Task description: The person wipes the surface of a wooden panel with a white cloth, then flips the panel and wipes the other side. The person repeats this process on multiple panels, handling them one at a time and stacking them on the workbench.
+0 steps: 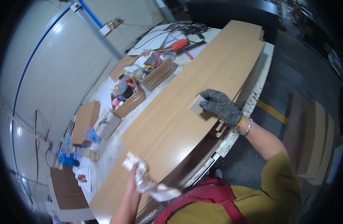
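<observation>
A long light-wood panel [167, 130] stretches diagonally across the workbench in front of me. My right hand [220, 105], in a dark grey knitted glove with a yellow cuff, is closed around a small pale block [196, 105]. That block is over the panel's middle, close to its near right edge; whether it touches the wood is hard to tell. At the panel's lower end my bare left hand [132, 182] grips a crumpled white cloth [142, 176], one end of which trails toward my red apron [205, 198].
Behind the panel are cardboard boxes of supplies [159, 76], a red-headed mallet [179, 44] and tangled black cables [195, 35]. Plastic bottles [68, 149] stand at the left beside a brown carton [85, 121]. Stacked boards [316, 142] rise from the floor at right.
</observation>
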Demonstrator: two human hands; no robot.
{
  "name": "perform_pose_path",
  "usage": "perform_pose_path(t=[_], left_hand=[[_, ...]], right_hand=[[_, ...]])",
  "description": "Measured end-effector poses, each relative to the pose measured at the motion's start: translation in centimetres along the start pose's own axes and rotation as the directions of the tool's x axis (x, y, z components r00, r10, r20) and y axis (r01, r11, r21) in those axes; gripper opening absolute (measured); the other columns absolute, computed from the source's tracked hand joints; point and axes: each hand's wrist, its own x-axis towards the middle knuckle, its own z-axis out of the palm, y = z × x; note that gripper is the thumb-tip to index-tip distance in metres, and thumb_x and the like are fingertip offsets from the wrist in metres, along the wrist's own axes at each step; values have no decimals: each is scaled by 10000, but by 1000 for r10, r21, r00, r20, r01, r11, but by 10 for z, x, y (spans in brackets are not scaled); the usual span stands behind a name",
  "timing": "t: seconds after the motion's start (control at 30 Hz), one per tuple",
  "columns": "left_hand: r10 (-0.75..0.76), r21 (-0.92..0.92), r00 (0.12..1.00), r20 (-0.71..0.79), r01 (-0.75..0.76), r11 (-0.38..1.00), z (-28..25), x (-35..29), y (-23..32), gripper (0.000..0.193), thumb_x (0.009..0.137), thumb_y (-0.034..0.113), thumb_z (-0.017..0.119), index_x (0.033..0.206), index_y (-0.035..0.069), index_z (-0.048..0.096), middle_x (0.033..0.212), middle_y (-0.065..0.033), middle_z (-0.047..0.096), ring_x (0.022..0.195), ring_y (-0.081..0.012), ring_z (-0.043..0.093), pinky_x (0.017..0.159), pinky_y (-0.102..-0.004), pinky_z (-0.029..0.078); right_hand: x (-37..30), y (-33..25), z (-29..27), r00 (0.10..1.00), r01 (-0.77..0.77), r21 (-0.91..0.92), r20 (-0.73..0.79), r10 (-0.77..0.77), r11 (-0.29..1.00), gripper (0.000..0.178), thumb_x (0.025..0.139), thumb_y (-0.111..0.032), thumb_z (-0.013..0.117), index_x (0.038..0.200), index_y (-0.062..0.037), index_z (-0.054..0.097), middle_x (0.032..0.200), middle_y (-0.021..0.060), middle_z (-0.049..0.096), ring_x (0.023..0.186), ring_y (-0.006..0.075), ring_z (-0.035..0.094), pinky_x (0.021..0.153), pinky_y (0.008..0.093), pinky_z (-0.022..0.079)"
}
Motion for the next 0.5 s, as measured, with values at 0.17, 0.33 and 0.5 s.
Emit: perform_pose_path(t=[0.17, 0.33, 0.5], left_hand=[[-75, -19, 938, 338, 87, 996, 154, 29, -19, 360, 954, 408, 541, 1125, 94, 585, 901, -43, 663, 752, -191, 621, 674, -369, 526], [133, -125, 917, 377, -92, 988, 271, 38, -32, 230, 964, 170, 521, 1142, 26, 533, 874, -70, 636, 694, -188, 619, 609, -344, 524], [178, -62, 853, 491, -170, 984, 269, 58, -47, 295, 942, 162, 572, 1200, 28, 521, 976, -75, 632, 784, -165, 611, 660, -319, 509]], right_hand=[[18, 0, -5, 990, -100, 160, -83, 114, 982, 280, 925, -176, 627, 1122, 23, 617, 984, 59, 644, 866, 110, 609, 793, 255, 516], [34, 36, -40, 979, -137, 205, -119, 164, 969, 339, 887, -187, 681, 1171, -21, 600, 1054, 52, 638, 955, 139, 617, 858, 289, 528], [68, 71, -86, 965, -166, 412, -118, 233, 896, 273, 881, -157, 683, 1116, -32, 625, 978, 68, 643, 879, 157, 620, 748, 278, 528]])
